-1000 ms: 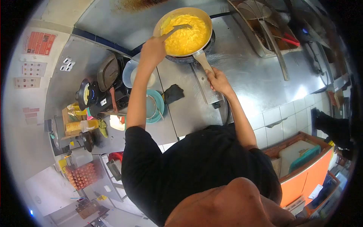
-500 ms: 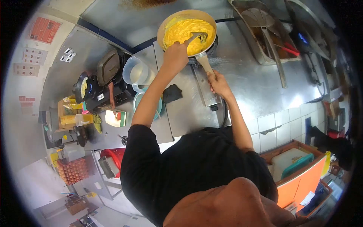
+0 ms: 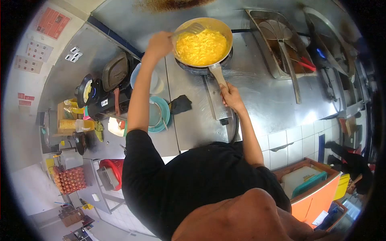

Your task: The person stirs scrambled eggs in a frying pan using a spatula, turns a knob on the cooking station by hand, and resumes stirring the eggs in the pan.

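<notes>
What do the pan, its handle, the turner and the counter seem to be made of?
Pan: likely metal with a smooth, pale tan coating inside and a bright rim.
Handle: probably plastic, beige and dull, without metallic glare.
Turner: slotted and grey; metal or nylon, I cannot tell.
Counter: looks like stainless steel, given its grey sheen, fine scuffs and bright reflections.

Yellow egg curds (image 3: 202,49) inside pan (image 3: 220,27)
</notes>
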Available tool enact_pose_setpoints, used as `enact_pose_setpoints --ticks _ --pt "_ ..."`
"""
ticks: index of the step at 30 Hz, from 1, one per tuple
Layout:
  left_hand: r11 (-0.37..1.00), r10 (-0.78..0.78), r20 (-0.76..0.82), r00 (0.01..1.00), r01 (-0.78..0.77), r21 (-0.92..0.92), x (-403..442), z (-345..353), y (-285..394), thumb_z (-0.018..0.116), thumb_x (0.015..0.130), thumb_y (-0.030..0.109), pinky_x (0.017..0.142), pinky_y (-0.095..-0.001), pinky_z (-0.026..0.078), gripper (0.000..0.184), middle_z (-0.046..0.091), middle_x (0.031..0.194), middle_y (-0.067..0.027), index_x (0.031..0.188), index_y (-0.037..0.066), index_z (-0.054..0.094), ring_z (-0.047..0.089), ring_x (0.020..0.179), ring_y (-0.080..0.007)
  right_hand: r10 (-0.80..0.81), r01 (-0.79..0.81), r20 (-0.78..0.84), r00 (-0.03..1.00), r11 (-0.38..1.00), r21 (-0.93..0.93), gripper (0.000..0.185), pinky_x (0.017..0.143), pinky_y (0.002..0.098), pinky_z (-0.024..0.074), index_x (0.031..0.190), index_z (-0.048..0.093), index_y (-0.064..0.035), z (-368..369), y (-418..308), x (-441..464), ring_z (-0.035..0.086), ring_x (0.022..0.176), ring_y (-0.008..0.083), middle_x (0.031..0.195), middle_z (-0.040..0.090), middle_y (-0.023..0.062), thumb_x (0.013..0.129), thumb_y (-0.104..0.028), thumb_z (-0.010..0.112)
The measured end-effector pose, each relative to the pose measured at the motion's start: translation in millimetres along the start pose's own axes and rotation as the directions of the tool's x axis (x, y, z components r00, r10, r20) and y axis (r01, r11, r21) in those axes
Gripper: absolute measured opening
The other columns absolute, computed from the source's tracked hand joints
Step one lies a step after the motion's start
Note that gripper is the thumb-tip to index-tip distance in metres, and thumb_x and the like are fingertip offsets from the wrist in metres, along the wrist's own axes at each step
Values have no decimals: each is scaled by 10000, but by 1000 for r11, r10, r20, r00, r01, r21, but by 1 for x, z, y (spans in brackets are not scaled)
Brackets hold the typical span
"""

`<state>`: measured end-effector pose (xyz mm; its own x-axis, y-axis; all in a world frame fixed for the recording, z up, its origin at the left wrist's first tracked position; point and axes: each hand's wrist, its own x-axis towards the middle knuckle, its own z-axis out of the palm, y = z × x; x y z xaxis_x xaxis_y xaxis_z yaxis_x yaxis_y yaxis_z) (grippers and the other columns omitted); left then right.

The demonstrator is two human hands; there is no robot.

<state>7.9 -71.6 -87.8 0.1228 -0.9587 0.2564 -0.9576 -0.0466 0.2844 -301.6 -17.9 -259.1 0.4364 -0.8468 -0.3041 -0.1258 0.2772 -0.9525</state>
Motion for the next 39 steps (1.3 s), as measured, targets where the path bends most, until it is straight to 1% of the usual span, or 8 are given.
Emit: enact_pose_setpoints --ticks 2,5,11,14,25,29,35,39 --pt "995 -13 29 999 10 99 9 -16 -6 500 882 143 852 -476 521 316 675 1003 -252 1101 80 718 652 954 -422 10 -10 7 1000 1000 7 321 416 277 413 1085 585 10 1 0 -1 500 453 98 610 508 0 1016 -299 528" --pt "977 25 25 999 -29 211 43 16 -35 548 821 155 819 -478 537 258 692 971 -233 959 56 741 669 892 -429 12 -12 14 1000 1000 5 316 416 273 413 1081 587 5 2 -5 -2 492 450 96 606 497 -7 1019 -298 521" --pt "985 169 76 983 -171 12 63 83 -14 543 818 127 801 -485 531 288 697 951 -225 1020 78 742 672 873 -410 -1 1 2 1000 1000 -3 310 420 268 416 1072 586 2 1 -3 -1 487 451 91 608 491 -11 1022 -296 518" --pt "972 234 230 945 -235 -23 30 54 27 541 893 112 841 -487 511 337 667 993 -275 1193 28 669 645 932 -433 11 -11 3 1000 1000 2 308 422 268 416 1077 585 1 2 -2 -1 487 453 90 610 491 -12 1022 -295 519" --pt "955 220 331 918 -271 116 -83 -64 54 571 861 58 755 -503 499 356 648 873 -245 1201 90 670 631 839 -427 60 -60 2 998 998 -24 306 422 266 418 1130 590 -23 0 -4 -1 496 459 90 633 507 -11 1017 -300 526" --pt "945 182 366 912 -265 189 -96 -31 54 567 826 23 743 -491 517 400 652 889 -229 1209 96 658 652 841 -413 50 -50 15 999 999 5 311 420 265 423 1120 588 -17 0 -2 -1 497 458 91 629 505 -10 1015 -303 529" --pt "952 244 110 964 -260 163 -61 47 53 550 802 6 717 -475 553 343 657 839 -223 1124 6 666 690 826 -375 22 -22 5 1000 1000 2 315 410 278 419 1075 578 5 1 0 1 496 453 94 626 511 -2 1016 -301 530" --pt "966 187 8 982 -185 179 -19 86 44 556 819 39 715 -471 559 313 671 855 -236 1105 27 682 700 819 -369 -17 17 13 1000 1000 -17 319 413 284 421 1035 570 11 0 2 1 500 454 100 629 517 5 1019 -305 527"
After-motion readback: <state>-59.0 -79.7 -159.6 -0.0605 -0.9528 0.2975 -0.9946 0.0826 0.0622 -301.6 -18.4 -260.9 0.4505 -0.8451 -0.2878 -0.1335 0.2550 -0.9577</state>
